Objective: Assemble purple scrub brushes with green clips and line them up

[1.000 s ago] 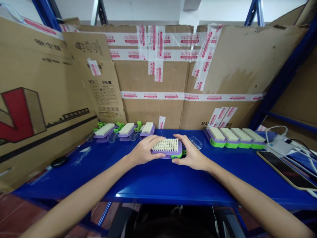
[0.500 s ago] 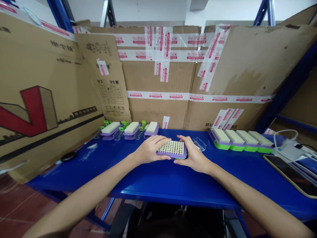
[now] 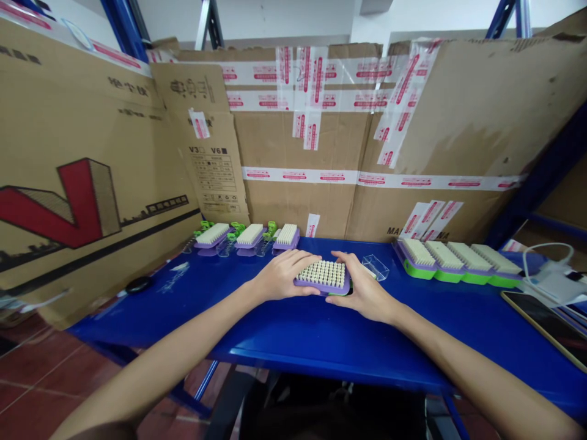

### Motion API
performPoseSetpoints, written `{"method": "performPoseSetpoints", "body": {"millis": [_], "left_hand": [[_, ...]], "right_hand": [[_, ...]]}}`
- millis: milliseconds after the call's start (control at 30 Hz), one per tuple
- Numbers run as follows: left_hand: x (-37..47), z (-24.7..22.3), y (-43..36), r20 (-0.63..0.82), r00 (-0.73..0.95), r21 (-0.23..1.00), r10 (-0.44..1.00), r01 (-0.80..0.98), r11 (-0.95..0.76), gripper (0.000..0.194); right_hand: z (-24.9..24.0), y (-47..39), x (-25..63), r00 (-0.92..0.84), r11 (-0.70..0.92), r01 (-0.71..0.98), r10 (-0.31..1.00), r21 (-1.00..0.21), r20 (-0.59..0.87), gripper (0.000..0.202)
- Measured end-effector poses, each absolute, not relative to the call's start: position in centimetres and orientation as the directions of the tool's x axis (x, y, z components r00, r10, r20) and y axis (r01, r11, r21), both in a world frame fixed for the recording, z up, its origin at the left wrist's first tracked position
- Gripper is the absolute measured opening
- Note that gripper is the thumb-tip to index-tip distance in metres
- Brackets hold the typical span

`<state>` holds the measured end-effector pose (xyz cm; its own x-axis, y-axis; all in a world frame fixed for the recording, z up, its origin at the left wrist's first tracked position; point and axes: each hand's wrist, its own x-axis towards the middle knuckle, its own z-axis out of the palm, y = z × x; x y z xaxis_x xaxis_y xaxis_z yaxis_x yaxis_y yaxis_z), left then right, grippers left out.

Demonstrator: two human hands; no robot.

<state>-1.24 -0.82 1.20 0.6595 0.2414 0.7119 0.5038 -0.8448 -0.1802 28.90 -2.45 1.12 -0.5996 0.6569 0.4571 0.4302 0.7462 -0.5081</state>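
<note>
The purple brush (image 3: 322,276) lies between the left hand (image 3: 280,276) and right hand (image 3: 368,291), long axis running crosswise, each grasping one end.

Brush (image 3: 323,275), frame centre; on the desk (image 3: 293,342), three brushes (image 3: 250,234) centre left, four brushes (image 3: 466,255) right, phone (image 3: 548,327) lower right; cardboard (image 3: 298,140) behind.

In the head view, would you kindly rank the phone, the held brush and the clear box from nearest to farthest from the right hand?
1. Held brush: touching the right hand, on its left.
2. Clear box: just beyond the hand.
3. Phone: far to the right.
</note>
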Motion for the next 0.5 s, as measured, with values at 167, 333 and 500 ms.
{"method": "performPoseSetpoints", "body": {"millis": [167, 333, 500], "left_hand": [[-1.47, 0.94, -0.67, 0.698, 0.665, -0.16, 0.264, 0.505, -0.849, 0.08], [-1.49, 0.85, -0.64, 0.702, 0.661, -0.153, 0.265, 0.504, -0.85, 0.082], [-1.46, 1.03, -0.74, 0.706, 0.656, -0.137, 0.267, 0.496, -0.858, 0.093]], "right_hand": [[1.21, -2.47, 28.8, -0.596, 0.746, 0.44, 0.659, -0.5, 0.459, 0.101], [1.18, -2.45, 28.78, -0.597, 0.745, 0.435, 0.659, -0.507, 0.457, 0.102], [1.06, -2.32, 28.83, -0.601, 0.754, 0.431, 0.65, -0.496, 0.466, 0.103]]}}
